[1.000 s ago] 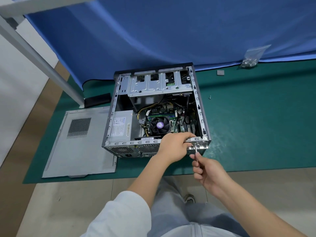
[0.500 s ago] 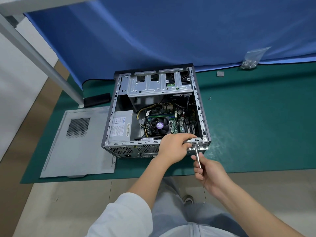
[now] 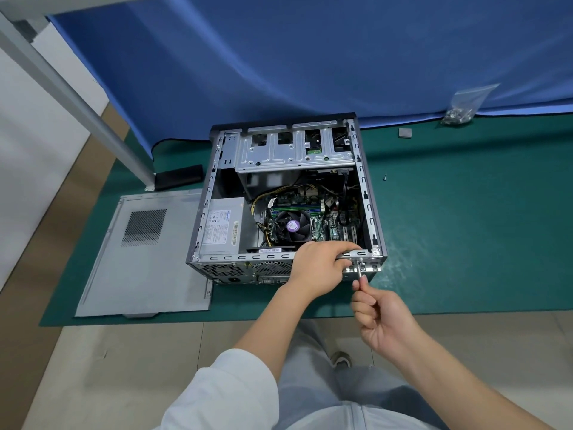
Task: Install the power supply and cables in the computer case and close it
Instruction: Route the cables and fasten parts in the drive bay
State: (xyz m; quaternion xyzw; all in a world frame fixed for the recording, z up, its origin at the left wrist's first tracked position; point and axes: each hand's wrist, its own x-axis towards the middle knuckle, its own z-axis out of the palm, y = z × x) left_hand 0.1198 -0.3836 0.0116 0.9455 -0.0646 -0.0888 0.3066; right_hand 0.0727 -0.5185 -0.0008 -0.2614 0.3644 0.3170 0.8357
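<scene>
Left hand [image 3: 319,268] grips computer case [image 3: 369,212] rear rail, lower centre; right hand [image 3: 383,318] holds screwdriver [image 3: 360,273] against it.

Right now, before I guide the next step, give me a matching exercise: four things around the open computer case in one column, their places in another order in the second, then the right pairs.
Things:
1. flat grey metal side panel with a mesh vent
2. clear plastic bag of screws
3. grey boxed power supply with a white label
4. thin silver screwdriver shaft

Places:
A. at the case's near right corner, pinched by the right hand
B. inside the case, near left corner
C. on the green mat left of the case
D. far right, against the blue cloth

Pairs: 1-C, 2-D, 3-B, 4-A
</scene>
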